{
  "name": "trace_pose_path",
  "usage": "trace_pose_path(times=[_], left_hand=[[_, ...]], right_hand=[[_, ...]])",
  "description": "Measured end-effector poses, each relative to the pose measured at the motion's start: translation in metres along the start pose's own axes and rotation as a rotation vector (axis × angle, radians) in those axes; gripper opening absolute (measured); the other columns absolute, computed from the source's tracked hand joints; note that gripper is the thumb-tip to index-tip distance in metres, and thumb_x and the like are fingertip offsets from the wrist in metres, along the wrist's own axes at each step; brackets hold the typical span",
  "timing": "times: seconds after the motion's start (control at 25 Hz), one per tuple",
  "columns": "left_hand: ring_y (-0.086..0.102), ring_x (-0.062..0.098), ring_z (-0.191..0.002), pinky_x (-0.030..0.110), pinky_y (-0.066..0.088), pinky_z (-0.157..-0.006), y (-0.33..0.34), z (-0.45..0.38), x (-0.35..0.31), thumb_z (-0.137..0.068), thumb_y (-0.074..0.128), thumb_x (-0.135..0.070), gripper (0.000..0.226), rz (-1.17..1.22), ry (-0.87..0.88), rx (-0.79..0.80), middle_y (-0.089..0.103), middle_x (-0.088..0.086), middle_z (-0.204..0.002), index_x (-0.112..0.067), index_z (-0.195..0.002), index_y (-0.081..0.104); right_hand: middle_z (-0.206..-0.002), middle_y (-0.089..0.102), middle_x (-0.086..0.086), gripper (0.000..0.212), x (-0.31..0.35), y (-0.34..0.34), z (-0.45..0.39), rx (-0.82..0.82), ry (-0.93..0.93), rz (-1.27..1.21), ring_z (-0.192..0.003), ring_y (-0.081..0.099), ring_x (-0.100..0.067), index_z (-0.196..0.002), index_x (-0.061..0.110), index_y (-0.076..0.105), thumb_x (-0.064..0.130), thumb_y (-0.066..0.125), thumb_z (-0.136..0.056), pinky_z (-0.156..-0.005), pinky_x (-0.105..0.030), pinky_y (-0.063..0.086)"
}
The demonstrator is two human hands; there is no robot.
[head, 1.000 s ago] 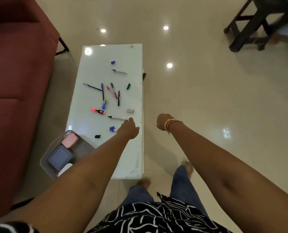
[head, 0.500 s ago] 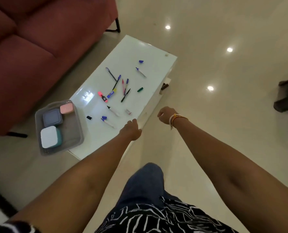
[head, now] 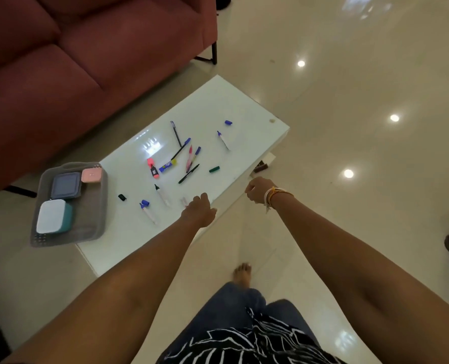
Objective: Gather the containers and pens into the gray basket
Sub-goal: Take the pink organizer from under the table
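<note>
While the white table (head: 239, 111) carries scattered pens (head: 189, 173) across its middle, the gray basket (head: 97, 219) at its left corner holds three containers (head: 52, 216). Left hand (head: 198, 214) hovers at the near edge, right hand (head: 257, 191) beside it; both hands' fingers curl loosely and hold nothing.
</note>
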State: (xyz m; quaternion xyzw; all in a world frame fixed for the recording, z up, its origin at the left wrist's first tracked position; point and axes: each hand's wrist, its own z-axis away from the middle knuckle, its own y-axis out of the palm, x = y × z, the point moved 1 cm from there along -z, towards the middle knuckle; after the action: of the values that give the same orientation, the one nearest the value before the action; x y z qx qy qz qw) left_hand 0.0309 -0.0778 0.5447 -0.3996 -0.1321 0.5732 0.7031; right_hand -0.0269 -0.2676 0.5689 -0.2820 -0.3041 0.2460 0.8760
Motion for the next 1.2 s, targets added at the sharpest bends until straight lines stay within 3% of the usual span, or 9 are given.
trace_pose_path(times=[0.16, 0.28, 0.48, 0.68, 0.8, 0.88, 0.96, 1.04, 1.2], left_hand=[[0.042, 0.035, -0.131, 0.047, 0.04, -0.105, -0.013, -0.018, -0.049, -0.097, 0.047, -0.034, 0.056, 0.054, 0.007, -0.037, 0.038, 0.019, -0.143, -0.004, -0.14, 0.028], [0.045, 0.035, -0.128, 0.046, 0.042, -0.103, -0.015, -0.031, -0.071, -0.097, 0.047, -0.035, 0.055, 0.083, -0.046, -0.063, 0.04, 0.019, -0.14, -0.005, -0.139, 0.029], [0.046, 0.034, -0.127, 0.046, 0.043, -0.102, -0.004, -0.067, -0.109, -0.097, 0.046, -0.036, 0.054, 0.185, -0.118, -0.155, 0.04, 0.018, -0.141, -0.006, -0.139, 0.029], [0.045, 0.031, -0.126, 0.046, 0.037, -0.099, 0.056, -0.139, -0.128, -0.098, 0.04, -0.036, 0.048, 0.189, -0.147, -0.296, 0.042, 0.014, -0.139, -0.008, -0.137, 0.034], [0.041, 0.028, -0.131, 0.047, 0.032, -0.102, 0.112, -0.203, -0.116, -0.1, 0.035, -0.035, 0.044, 0.102, -0.137, -0.44, 0.04, 0.012, -0.142, -0.01, -0.136, 0.036], [0.03, 0.026, -0.142, 0.05, 0.026, -0.11, 0.156, -0.253, -0.099, -0.101, 0.031, -0.035, 0.048, -0.028, -0.104, -0.584, 0.03, 0.012, -0.153, -0.011, -0.143, 0.033], [0.024, 0.024, -0.146, 0.053, 0.022, -0.114, 0.19, -0.296, -0.084, -0.1, 0.025, -0.033, 0.052, -0.119, -0.072, -0.723, 0.025, 0.009, -0.158, -0.013, -0.147, 0.03], [0.028, 0.023, -0.145, 0.054, 0.024, -0.114, 0.217, -0.335, -0.071, -0.099, 0.021, -0.033, 0.054, -0.189, 0.0, -0.881, 0.027, 0.006, -0.157, -0.014, -0.148, 0.029], [0.04, 0.02, -0.138, 0.047, 0.025, -0.106, 0.24, -0.385, -0.055, -0.096, 0.036, -0.041, 0.057, -0.386, 0.026, -1.216, 0.039, 0.001, -0.152, -0.019, -0.148, 0.031]], right_hand=[[-0.103, 0.063, -0.012, 0.008, -0.01, -0.041, -0.033, 0.015, -0.021, 0.063, -0.087, 0.055, -0.024, -0.094, 0.016, 0.057, 0.016, 0.055, -0.087, -0.091, -0.038, 0.051], [-0.096, 0.055, -0.009, 0.003, -0.01, -0.066, -0.045, 0.027, -0.085, 0.13, -0.087, 0.051, -0.023, -0.091, 0.014, 0.052, 0.014, 0.051, -0.089, -0.085, -0.034, 0.048], [-0.118, 0.063, -0.017, 0.027, -0.042, -0.079, -0.083, 0.042, -0.163, 0.203, -0.109, 0.06, -0.032, -0.105, -0.003, 0.062, 0.011, 0.042, -0.093, -0.089, -0.034, 0.047], [-0.106, 0.066, -0.015, 0.026, -0.104, -0.041, -0.172, -0.054, -0.19, 0.182, -0.097, 0.062, -0.031, -0.101, 0.002, 0.063, 0.014, 0.041, -0.092, -0.083, -0.035, 0.048], [-0.099, 0.063, -0.018, 0.021, -0.14, 0.003, -0.249, -0.051, -0.195, 0.203, -0.091, 0.06, -0.031, -0.096, 0.002, 0.058, 0.011, 0.04, -0.092, -0.076, -0.031, 0.045], [-0.113, 0.064, -0.022, 0.031, -0.165, 0.04, -0.31, -0.066, -0.196, 0.205, -0.104, 0.061, -0.034, -0.113, -0.002, 0.06, 0.01, 0.04, -0.093, -0.085, -0.034, 0.051], [-0.115, 0.066, -0.021, 0.032, -0.187, 0.07, -0.359, -0.097, -0.18, 0.193, -0.107, 0.062, -0.034, -0.116, -0.001, 0.061, 0.01, 0.042, -0.093, -0.089, -0.036, 0.052], [-0.115, 0.066, -0.018, 0.031, -0.208, 0.098, -0.408, -0.14, -0.188, 0.166, -0.109, 0.062, -0.033, -0.116, 0.001, 0.062, 0.01, 0.044, -0.092, -0.092, -0.036, 0.052], [-0.126, 0.06, -0.017, 0.034, -0.229, 0.13, -0.484, -0.314, -0.209, 0.108, -0.118, 0.056, -0.035, -0.122, 0.006, 0.06, 0.01, 0.047, -0.09, -0.098, -0.04, 0.047]])
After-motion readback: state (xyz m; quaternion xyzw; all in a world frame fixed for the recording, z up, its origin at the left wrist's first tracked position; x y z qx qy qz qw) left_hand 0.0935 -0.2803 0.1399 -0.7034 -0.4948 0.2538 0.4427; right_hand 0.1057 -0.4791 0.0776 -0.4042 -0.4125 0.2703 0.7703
